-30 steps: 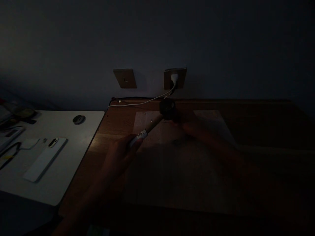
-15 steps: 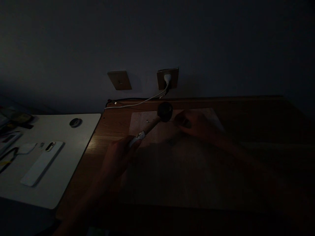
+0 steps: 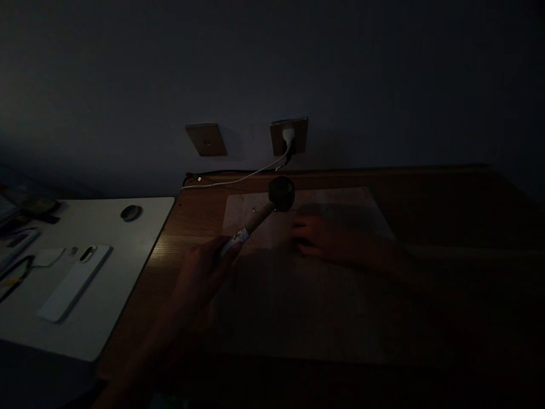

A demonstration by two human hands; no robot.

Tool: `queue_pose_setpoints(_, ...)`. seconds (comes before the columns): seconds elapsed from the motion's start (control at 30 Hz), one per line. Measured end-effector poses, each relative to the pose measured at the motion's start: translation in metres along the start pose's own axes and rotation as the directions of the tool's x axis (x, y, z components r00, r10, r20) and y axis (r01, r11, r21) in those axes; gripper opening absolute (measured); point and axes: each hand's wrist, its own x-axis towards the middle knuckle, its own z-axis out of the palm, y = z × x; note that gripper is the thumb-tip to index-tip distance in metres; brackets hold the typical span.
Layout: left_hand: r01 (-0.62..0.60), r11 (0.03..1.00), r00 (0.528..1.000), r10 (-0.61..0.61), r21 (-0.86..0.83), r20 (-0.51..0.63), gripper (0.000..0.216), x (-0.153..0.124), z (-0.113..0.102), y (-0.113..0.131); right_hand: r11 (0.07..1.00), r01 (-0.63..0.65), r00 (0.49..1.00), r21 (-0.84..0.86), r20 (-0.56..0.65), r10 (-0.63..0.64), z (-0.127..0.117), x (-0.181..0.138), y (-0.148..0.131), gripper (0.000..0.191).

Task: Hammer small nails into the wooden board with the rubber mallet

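My left hand (image 3: 208, 264) is wrapped round the handle of a mallet (image 3: 255, 220). Its rounded black head (image 3: 281, 193) points up and away over the board, and white wrapping covers part of the wooden handle. To the right, my right hand (image 3: 317, 236) is low over a pale flat board (image 3: 272, 318), fingers pointing left and a little apart; nothing shows in them, though the dimness hides their tips. A small nail-like piece (image 3: 254, 210) stands at the board's far left. Another small glint lies just under the mallet head.
The board lies on a wooden table (image 3: 170, 227) against the wall. A white cable (image 3: 238, 180) runs from the wall socket (image 3: 300, 136) along the back. On a white table (image 3: 110, 295) at left are a phone (image 3: 72, 287) and a small round dark object (image 3: 130, 213).
My right hand has come down and towards me from near the mallet head, covering the spot where small dark pieces lay. The mallet has shifted slightly left in my left hand.
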Motion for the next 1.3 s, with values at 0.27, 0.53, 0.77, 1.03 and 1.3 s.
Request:
queue_pose_setpoints(0.27,-0.004,1.0,1.0,0.004,-0.031,-0.004,0.053,0.001,0.001,-0.005,1.0,-0.027,1.0,0.01,-0.005,0.028,-0.007,0.001,0.002,0.012)
queue_pose_setpoints(0.53,-0.007,0.999,1.0,0.007,-0.051,-0.017,0.055,0.001,0.005,-0.019,0.947,-0.188,0.823,0.261,-0.485,0.297,-0.008,0.002,0.053,0.013)
queue_pose_setpoints(0.77,-0.02,0.998,1.0,0.019,-0.053,-0.016,0.054,0.001,0.004,-0.018,0.969,-0.151,0.812,0.194,-0.536,0.234,0.013,0.013,0.054,0.016)
queue_pose_setpoints(1.03,-0.026,0.998,1.0,0.025,-0.059,-0.018,0.054,0.0,0.004,-0.017,0.982,-0.154,0.763,0.112,-0.618,0.19,0.02,0.011,0.058,0.019)
queue_pose_setpoints(1.3,-0.027,0.997,1.0,0.026,-0.068,-0.015,0.055,0.001,0.008,-0.021,0.97,-0.141,0.774,0.197,-0.588,0.232,0.021,0.01,0.055,0.018)
